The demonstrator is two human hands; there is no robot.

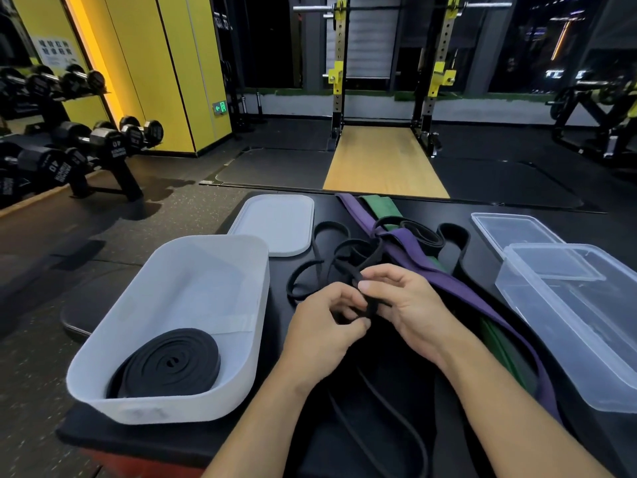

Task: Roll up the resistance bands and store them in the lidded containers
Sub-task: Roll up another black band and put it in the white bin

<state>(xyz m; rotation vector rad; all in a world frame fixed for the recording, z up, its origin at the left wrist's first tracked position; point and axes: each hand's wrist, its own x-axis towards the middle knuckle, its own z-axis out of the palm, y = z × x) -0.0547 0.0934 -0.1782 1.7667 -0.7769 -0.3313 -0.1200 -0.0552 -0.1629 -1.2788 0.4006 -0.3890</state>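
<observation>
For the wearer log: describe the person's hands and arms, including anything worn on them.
The left hand and the right hand are bare: no gloves, rings, watch or wristband show. The left forearm and the right forearm are bare too, down to the picture's bottom edge, with no sleeve in view. No markings show.

Rolled band (169, 365) in tub (155, 407) left — box (551, 357) right.
</observation>
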